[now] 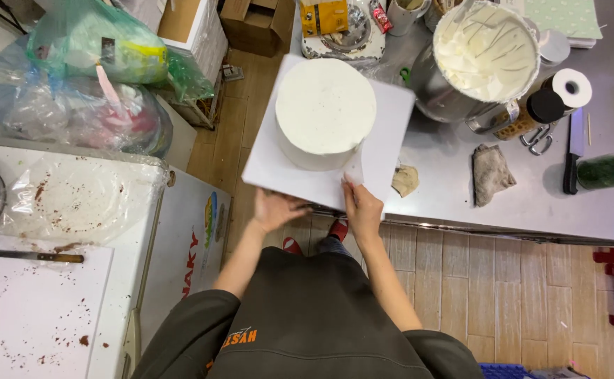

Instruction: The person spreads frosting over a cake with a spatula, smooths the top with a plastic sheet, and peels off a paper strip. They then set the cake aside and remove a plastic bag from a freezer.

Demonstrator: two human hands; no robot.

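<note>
- Already, the round white frosted cake (325, 112) looks fully coated and smooth, just beyond both hands.
- Left hand (276, 209) grips the square white board (391, 123) edge; right hand (361, 208) presses a thin white scraper (354, 170) against the cake's side.
- Only final smoothing seems left; no decoration is on it yet.

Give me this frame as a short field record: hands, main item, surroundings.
left hand: grips near edge of the white square board
right hand: holds a white scraper against the side of the cake
cake: round, white-frosted, centred on the board
bowl of cream: metal, right of the cake
counter: steel, with a rag and a knife
</note>
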